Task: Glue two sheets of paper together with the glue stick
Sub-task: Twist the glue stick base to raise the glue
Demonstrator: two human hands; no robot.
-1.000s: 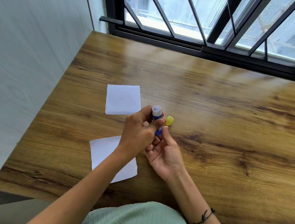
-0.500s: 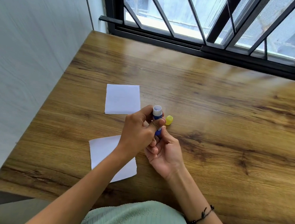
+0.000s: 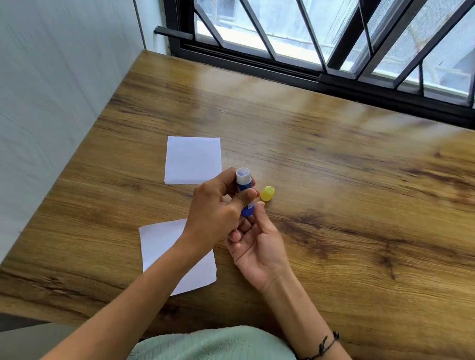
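A blue glue stick (image 3: 244, 181) with its white top uncovered is held upright above the wooden table (image 3: 343, 188). My left hand (image 3: 216, 212) is wrapped around its body. My right hand (image 3: 257, 244), palm up, has its fingertips on the stick's blue base. The yellow cap (image 3: 267, 193) lies on the table just right of the stick. One white sheet of paper (image 3: 193, 160) lies flat behind my left hand. A second white sheet (image 3: 166, 242) lies nearer to me, partly hidden under my left forearm.
A grey wall runs along the table's left edge. A black barred window frame (image 3: 324, 73) borders the far edge. The table's front edge is close to my body, and a black bracelet (image 3: 319, 351) is on my right wrist.
Both hands stay on the glue stick in nearly the same place. My right fingers have shifted slightly at the stick's base.
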